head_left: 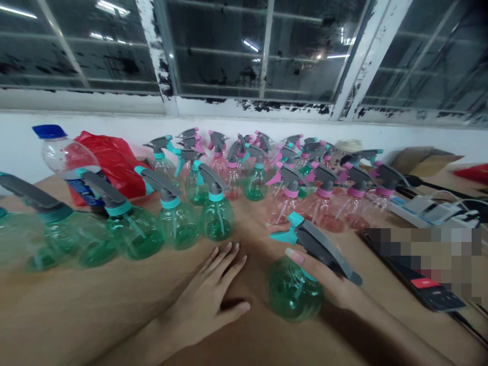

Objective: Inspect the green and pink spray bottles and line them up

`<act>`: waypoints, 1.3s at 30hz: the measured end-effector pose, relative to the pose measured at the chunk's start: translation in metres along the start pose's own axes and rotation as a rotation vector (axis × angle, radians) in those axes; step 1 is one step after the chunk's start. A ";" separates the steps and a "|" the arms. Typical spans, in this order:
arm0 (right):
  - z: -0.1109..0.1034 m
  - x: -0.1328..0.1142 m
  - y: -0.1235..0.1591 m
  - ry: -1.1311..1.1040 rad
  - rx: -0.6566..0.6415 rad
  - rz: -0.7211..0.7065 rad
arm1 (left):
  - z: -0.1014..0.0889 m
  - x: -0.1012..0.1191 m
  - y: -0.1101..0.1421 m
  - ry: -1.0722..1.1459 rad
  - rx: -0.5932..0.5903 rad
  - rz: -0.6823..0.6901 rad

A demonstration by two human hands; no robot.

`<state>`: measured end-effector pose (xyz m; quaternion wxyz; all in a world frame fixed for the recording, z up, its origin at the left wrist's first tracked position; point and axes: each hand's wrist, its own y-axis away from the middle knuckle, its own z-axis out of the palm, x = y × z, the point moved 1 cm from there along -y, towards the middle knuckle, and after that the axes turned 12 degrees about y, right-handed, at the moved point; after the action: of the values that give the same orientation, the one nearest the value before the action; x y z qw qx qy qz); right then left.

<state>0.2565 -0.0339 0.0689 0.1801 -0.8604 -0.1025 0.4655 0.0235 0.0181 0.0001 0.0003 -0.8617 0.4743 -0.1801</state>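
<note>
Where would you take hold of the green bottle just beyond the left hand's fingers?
Probably by the narrow turquoise collar, coming from the right. The bottle stands upright, its collar pinched between a round body and a grey head, and another green bottle stands close on its left.

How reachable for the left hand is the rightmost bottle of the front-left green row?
Probably yes: the left hand looks empty, palm down at the table, just short of that green bottle, with nothing visible between them. The right hand, holding another spray bottle, is off to the side.
</note>
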 end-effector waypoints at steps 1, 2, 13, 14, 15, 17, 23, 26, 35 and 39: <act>0.000 0.000 0.000 0.003 0.002 0.001 | 0.000 0.000 0.000 0.002 -0.001 -0.002; 0.000 -0.001 0.000 0.005 0.001 0.002 | -0.001 0.001 0.000 0.001 -0.001 -0.004; 0.001 -0.005 -0.004 0.083 0.074 -0.013 | -0.001 0.001 0.000 -0.003 -0.006 0.000; 0.001 -0.004 -0.003 0.075 0.068 -0.008 | -0.001 0.001 0.000 0.003 -0.003 0.002; 0.001 -0.003 -0.003 0.060 0.053 -0.006 | -0.001 0.002 0.000 0.010 0.001 0.003; 0.002 -0.002 -0.002 0.020 0.015 -0.006 | -0.001 0.002 0.000 0.030 0.009 0.001; 0.009 0.005 0.001 -0.164 0.038 0.040 | -0.002 0.003 -0.001 0.034 0.001 -0.009; 0.009 0.006 0.000 -0.142 0.045 0.049 | -0.002 0.004 -0.001 0.019 -0.018 -0.022; 0.004 -0.004 -0.002 -0.028 0.054 0.031 | -0.002 0.003 -0.001 0.029 -0.014 -0.017; 0.003 -0.004 -0.002 -0.036 0.031 0.043 | -0.002 0.003 0.000 0.026 -0.021 -0.021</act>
<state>0.2512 -0.0332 0.0711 0.1815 -0.8511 -0.0801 0.4860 0.0248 0.0158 0.0030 -0.0170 -0.8643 0.4669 -0.1861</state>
